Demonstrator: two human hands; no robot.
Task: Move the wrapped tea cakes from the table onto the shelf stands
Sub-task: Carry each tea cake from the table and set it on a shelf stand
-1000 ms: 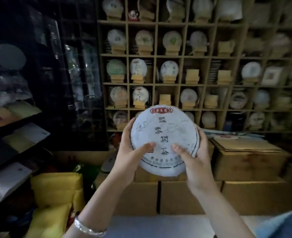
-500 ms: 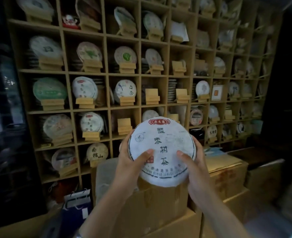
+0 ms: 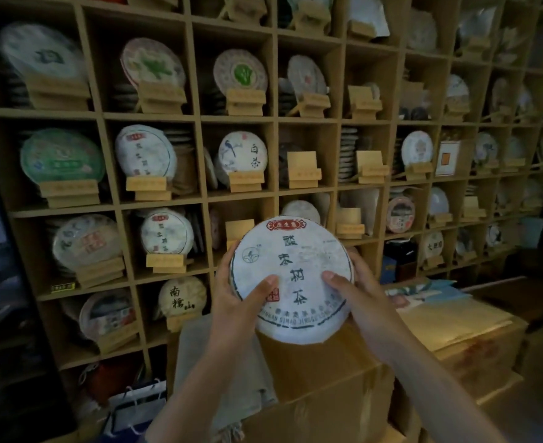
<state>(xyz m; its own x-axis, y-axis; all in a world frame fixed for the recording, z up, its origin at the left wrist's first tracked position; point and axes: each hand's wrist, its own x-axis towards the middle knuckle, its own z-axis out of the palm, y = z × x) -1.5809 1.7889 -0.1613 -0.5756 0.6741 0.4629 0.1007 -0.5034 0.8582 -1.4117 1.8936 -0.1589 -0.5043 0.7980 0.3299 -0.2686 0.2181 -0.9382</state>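
I hold a round white wrapped tea cake (image 3: 291, 270) with black characters and a red label upright in front of me, face towards me. My left hand (image 3: 238, 298) grips its left edge with the thumb on the front. My right hand (image 3: 356, 298) grips its right edge the same way. The cake is in front of the wooden grid shelf (image 3: 273, 193), just below an empty wooden stand (image 3: 239, 230) in the third row. Other empty stands (image 3: 303, 169) (image 3: 370, 166) sit in the row above.
Most shelf cells hold wrapped tea cakes on stands, such as one with a bird print (image 3: 243, 155). Stacked cardboard boxes (image 3: 321, 388) stand between me and the shelf's lower rows. A white paper bag (image 3: 135, 407) sits on the floor at lower left.
I have come closer to the shelf, which now fills the view. The tea cake stays held in both hands and sits nearer the empty stand in the third row.
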